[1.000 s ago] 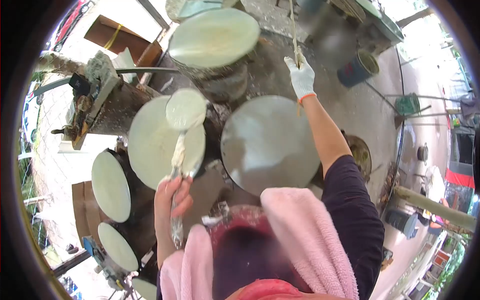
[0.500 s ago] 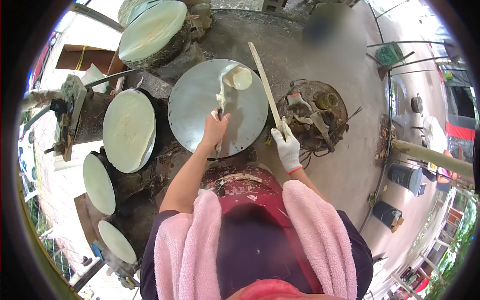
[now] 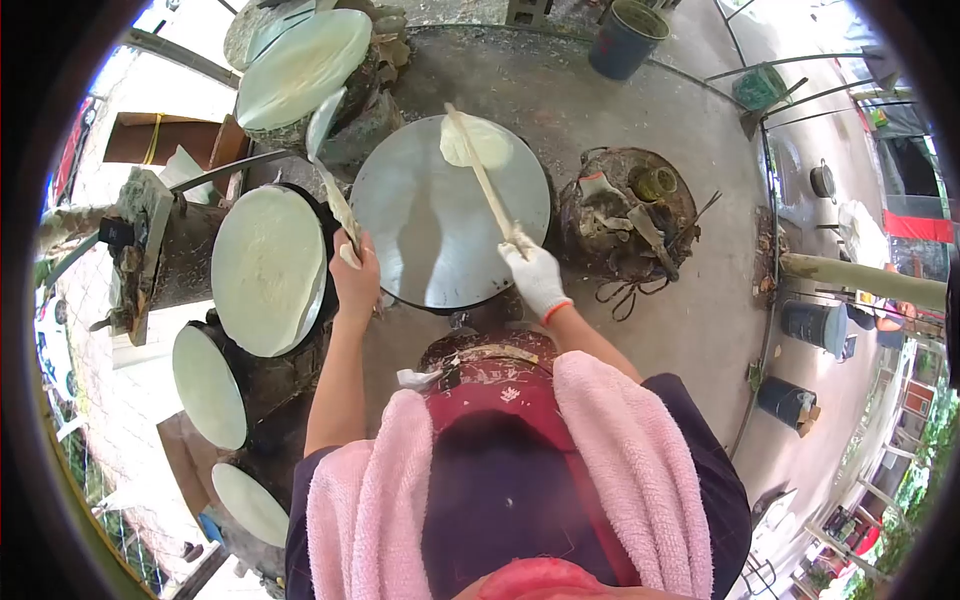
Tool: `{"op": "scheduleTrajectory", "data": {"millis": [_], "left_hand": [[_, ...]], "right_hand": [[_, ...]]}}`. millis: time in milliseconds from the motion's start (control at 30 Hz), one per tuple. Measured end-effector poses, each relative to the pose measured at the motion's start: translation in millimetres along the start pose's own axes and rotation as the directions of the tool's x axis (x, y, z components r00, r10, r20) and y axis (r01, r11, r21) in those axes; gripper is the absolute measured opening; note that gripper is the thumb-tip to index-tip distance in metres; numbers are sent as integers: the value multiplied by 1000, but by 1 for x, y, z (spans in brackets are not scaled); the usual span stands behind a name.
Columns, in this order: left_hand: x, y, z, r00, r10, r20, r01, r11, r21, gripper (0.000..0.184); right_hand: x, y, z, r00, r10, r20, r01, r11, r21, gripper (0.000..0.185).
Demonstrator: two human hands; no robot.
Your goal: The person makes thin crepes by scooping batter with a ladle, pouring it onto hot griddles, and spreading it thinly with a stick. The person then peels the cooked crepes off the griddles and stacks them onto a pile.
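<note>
My bare left hand point(image 3: 357, 278) grips a batter-caked ladle point(image 3: 338, 200) by its handle, left of the large round griddle point(image 3: 400, 240); the pale head points up and away. My right hand point(image 3: 535, 277), in a white glove with a red cuff, is closed around a long flat wooden stick point(image 3: 478, 175). That stick slants over the griddle, its far end across a pool of pale batter point(image 3: 495, 143) near the far rim. Whether the stick touches the batter is hard to tell.
More round griddles covered with pale sheets point(image 3: 268, 270) stand at the left, with another covered griddle point(image 3: 305, 70) at the upper left. A round stand point(image 3: 620, 265) holding a jar and scraps is right of my griddle. A dark bucket point(image 3: 627, 40) stands at the back.
My left hand has swung the ladle left, off the griddle. My right hand has brought the wooden stick left over the griddle, its tip now across the batter, which looks wider.
</note>
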State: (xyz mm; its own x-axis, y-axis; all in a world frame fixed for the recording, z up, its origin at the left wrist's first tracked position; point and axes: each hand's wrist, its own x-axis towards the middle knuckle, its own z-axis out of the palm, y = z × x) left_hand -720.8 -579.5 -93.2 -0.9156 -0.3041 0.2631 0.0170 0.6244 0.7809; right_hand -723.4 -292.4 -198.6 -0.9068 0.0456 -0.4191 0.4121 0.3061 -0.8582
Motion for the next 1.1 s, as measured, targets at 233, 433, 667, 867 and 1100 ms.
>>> {"op": "scheduleTrajectory", "data": {"millis": [233,433,667,867,1100], "left_hand": [[-54,-14,-46,766,-534,358,642,674,-367,9],[-75,-10,-84,863,-445,239,504,722,-475,11],[-86,-13,-85,784,-589,194,606,659,-446,10],[-125,-17,-78,663,-734,149,695,529,-487,4],[-148,12,-57,613,-782,113,728,503,-467,5]], "right_hand": [[-21,7,-6,997,72,-30,-68,991,115,43],[-22,-37,-17,961,-261,-88,242,952,-186,34],[-16,-63,2,938,156,310,-206,969,136,40],[54,-26,-70,975,-200,92,197,979,44,36],[47,-56,-47,849,-23,528,55,997,-46,41]]}}
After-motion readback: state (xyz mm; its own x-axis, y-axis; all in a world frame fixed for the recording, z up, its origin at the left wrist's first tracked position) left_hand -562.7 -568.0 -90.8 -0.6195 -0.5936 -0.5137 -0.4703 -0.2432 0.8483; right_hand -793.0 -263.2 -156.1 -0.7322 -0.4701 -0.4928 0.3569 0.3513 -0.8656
